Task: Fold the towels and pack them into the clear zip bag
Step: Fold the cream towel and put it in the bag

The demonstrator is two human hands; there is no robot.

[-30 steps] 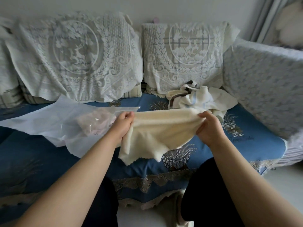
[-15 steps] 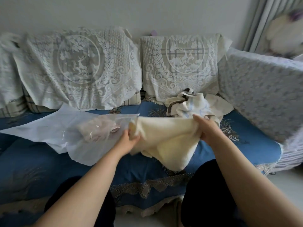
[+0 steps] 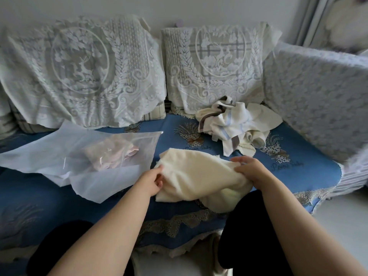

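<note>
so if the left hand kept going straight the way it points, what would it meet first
Probably more of the cream towel that the left hand already grips; beyond that, the towel pile further back, though depth is hard to judge.

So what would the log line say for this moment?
step: folding cream towel | hands: left hand and right hand grip it | zip bag: holds pink cloth | pile: unfolded

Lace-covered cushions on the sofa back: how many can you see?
2 clearly. One lace-covered cushion is behind the clear zip bag; the other is behind the towel pile. A partly visible one may sit at the far left edge.
</note>
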